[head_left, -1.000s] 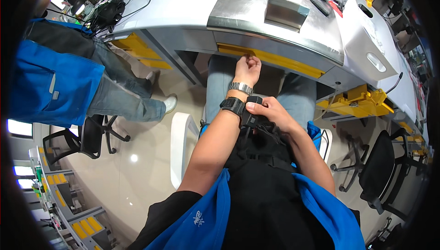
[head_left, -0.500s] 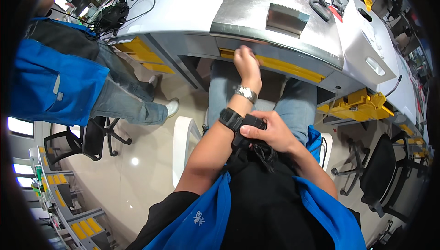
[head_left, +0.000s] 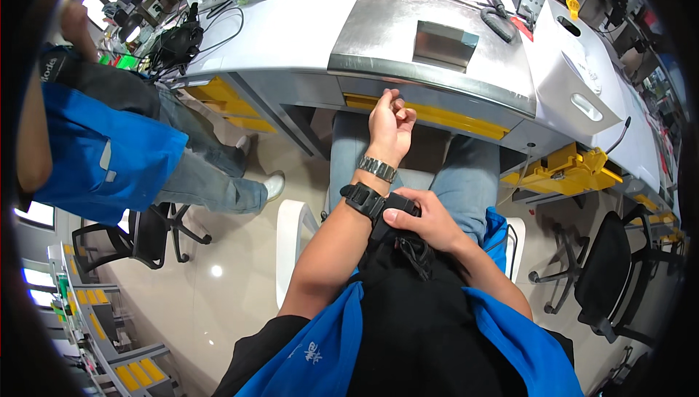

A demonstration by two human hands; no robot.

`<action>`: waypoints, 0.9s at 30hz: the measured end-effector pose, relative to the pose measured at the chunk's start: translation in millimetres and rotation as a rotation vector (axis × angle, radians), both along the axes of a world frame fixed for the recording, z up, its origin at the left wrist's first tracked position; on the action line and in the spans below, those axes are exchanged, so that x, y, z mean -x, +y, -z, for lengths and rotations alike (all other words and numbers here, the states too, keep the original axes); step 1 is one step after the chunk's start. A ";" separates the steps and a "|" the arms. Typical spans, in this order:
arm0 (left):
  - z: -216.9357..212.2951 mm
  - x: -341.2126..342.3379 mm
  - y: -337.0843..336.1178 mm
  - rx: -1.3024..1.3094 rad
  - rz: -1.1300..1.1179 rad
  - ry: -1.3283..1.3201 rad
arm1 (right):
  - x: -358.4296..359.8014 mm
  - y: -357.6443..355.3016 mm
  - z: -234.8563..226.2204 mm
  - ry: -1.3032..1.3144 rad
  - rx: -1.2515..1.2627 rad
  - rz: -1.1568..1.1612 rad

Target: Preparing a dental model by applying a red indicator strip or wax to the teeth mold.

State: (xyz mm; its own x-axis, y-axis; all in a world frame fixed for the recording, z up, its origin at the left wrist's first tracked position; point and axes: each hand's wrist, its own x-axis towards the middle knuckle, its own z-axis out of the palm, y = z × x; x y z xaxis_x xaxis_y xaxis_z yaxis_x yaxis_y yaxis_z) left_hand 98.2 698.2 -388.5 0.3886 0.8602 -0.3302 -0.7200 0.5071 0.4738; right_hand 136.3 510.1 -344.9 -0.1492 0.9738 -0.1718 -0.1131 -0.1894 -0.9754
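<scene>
My left hand (head_left: 392, 129) is stretched out over my lap before the bench drawers, palm turned partly up. Its fingers curl loosely and hold nothing. A metal-band watch (head_left: 377, 169) sits on that wrist, and behind it a black strap (head_left: 362, 199) goes round the forearm. Beside the strap is a small black box (head_left: 400, 207), which my right hand (head_left: 431, 221) grips, its thumb lying along the near side. A bundled black cable (head_left: 415, 255) hangs below the box against my black shirt.
A bench with a steel plate (head_left: 371, 37) stands ahead, bearing a shiny metal block (head_left: 445, 44) and a black-handled tool (head_left: 496, 20). At right are a white holder (head_left: 582, 95) and an office chair (head_left: 610, 280). Another person in a blue garment (head_left: 109, 146) stands at left.
My left hand has rolled so more of its palm and fingers show. My right hand stays on the black box. The other person's arm has come into view at left.
</scene>
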 end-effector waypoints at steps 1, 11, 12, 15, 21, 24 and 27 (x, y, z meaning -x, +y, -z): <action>-1.5 0.7 2.0 0.063 -0.003 -0.171 | 1.6 -0.1 -3.3 0.021 0.003 0.006; -26.5 12.8 -6.7 -0.018 0.025 -0.129 | 7.2 -15.1 -4.6 -0.023 -0.117 -0.028; -35.2 18.8 -5.0 -0.013 0.031 -0.195 | 9.6 -17.3 -1.5 0.079 -0.133 -0.018; -58.9 26.7 -5.4 0.026 0.032 -0.315 | 3.7 -17.7 -4.3 0.219 -0.029 -0.099; -102.1 34.7 -9.1 0.025 0.041 -0.442 | 3.2 -15.0 2.2 0.116 -0.004 -0.035; -116.1 35.4 -14.2 -0.044 0.059 -0.499 | 1.7 -16.6 -3.9 0.111 0.019 -0.017; -130.9 32.8 -23.1 -0.096 0.151 -0.528 | -3.9 -14.6 0.8 -0.079 -0.054 0.010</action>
State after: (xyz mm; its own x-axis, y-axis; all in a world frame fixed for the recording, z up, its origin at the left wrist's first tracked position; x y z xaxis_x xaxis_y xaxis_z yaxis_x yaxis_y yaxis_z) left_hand 65.4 675.1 -257.5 0.6015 0.7986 0.0200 -0.7946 0.5955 0.1179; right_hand 140.2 495.5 -345.7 -0.1274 0.9834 -0.1294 -0.0373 -0.1351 -0.9901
